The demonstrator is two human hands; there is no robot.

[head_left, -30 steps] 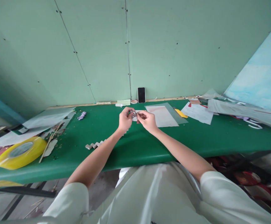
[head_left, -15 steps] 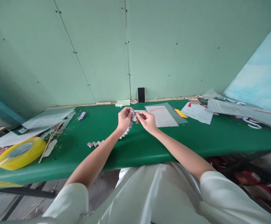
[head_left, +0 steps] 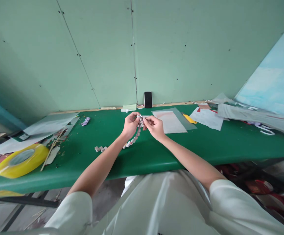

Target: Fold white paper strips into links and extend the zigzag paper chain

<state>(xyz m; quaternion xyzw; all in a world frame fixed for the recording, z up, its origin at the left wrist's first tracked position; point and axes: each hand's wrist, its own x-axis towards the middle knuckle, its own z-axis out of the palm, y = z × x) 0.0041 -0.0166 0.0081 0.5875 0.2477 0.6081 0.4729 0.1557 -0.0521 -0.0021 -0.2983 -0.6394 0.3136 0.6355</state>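
Note:
A zigzag folded-paper chain (head_left: 131, 142) curves down from my fingers, passes under my left forearm and comes out on its far side on the green tabletop. Its upper end is pinched in my left hand (head_left: 131, 124), between thumb and fingers. My right hand (head_left: 154, 126) is closed at the same end, thumb and forefinger meeting the paper close to the left fingertips. The exact fold between the fingertips is too small to make out. Just right of my right hand lies a white paper sheet (head_left: 171, 122) on a clear sheet.
A phone (head_left: 148, 100) leans on the wall behind my hands. Yellow tape (head_left: 22, 160) and thin sticks (head_left: 51, 150) lie left, with a small purple folded piece (head_left: 85, 121) farther back. A yellow cutter (head_left: 189, 119) and loose papers (head_left: 207, 118) lie right.
The paper chain has shifted slightly; its loose end on the table has moved a little to the right, and its hanging part shows more clearly. Both hands stay nearly in place.

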